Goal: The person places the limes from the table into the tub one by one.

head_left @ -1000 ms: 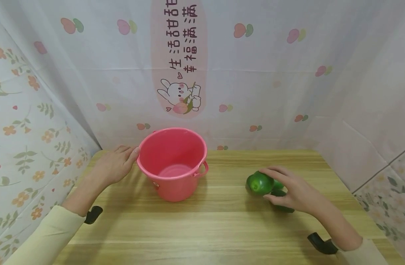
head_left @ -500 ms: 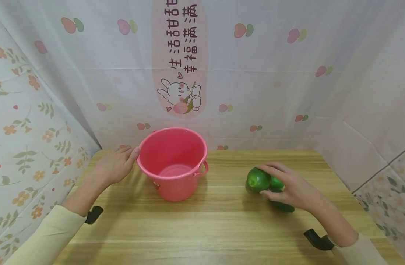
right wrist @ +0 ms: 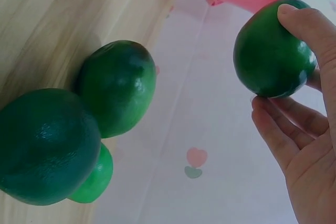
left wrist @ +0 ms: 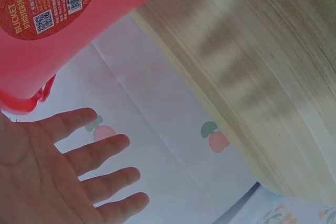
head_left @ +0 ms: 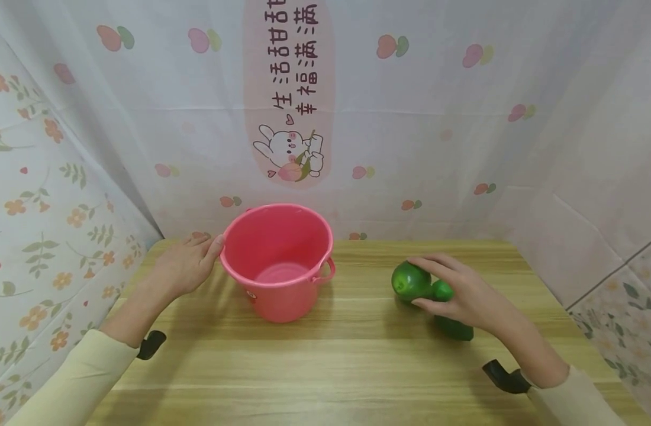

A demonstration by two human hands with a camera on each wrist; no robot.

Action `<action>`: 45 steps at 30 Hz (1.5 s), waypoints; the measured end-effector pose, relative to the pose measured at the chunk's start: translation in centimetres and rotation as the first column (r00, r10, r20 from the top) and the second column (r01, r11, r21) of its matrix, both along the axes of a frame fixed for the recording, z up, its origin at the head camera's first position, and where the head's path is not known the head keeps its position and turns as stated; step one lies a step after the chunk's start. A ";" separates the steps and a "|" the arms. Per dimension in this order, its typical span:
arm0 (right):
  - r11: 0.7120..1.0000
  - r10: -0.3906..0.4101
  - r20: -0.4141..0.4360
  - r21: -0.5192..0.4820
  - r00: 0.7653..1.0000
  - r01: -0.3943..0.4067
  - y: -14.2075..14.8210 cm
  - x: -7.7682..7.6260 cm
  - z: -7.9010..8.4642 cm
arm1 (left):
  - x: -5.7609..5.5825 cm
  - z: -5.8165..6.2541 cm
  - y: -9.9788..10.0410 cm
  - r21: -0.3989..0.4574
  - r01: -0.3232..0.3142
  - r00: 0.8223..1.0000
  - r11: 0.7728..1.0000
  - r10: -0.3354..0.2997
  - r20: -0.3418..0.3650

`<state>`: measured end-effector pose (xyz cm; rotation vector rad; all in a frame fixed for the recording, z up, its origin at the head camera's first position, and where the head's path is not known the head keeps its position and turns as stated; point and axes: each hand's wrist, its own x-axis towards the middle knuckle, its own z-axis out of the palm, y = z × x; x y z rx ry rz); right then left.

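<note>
A pink bucket (head_left: pixel 283 302) stands upright on the wooden table. My left hand (head_left: pixel 184 266) is beside it, thumb touching the rim; in the left wrist view its fingers (left wrist: pixel 105 156) are straight and spread. My right hand (head_left: pixel 458 293) pinches a glossy green mango-shaped fruit (head_left: pixel 408 282) between thumb and fingertips, seen closely in the right wrist view as a rounded dark green fruit (right wrist: pixel 270 51). Under and around that hand lie a small bright green fruit (head_left: pixel 441 291) and a dark green one (head_left: pixel 455 329). The right wrist view also shows another green fruit (right wrist: pixel 118 87).
The wooden table (head_left: pixel 325 378) extends in front of both hands. A white printed curtain (head_left: pixel 411 136) hangs behind its far edge, and a floral cloth (head_left: pixel 48 236) hangs at the left. A pink handle lug (head_left: pixel 325 272) sticks out from the bucket's right side.
My right hand has lifted the green fruit and moved slightly left and away from me, uncovering more of the fruits beneath. My left hand and the bucket stay in place.
</note>
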<state>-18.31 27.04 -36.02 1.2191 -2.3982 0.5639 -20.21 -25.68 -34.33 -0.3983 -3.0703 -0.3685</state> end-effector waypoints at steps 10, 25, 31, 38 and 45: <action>0.999 0.018 -0.013 -0.035 1.000 -0.019 -0.6 -0.7 0.2 | 0.0 0.1 0.2 0.010 -0.033 0.999 0.999 0.032 0.041; 1.000 -0.009 0.001 -0.026 1.000 0.009 -1.2 -0.8 0.7 | 0.1 0.0 0.1 0.021 -0.031 0.998 0.999 0.030 0.053; 1.000 -0.008 -0.002 -0.028 1.000 0.008 -1.8 -0.8 0.9 | 0.2 -0.1 0.0 0.026 -0.021 0.999 0.999 0.020 0.026; 0.999 0.019 -0.014 -0.049 1.000 -0.020 -2.8 -1.2 1.3 | 0.3 -0.2 0.1 0.031 -0.023 0.999 0.999 0.022 0.029; 0.997 0.032 -0.039 -0.062 0.999 -0.035 -3.9 -1.6 1.8 | 0.3 -0.2 0.2 0.038 -0.031 0.999 0.999 0.030 0.037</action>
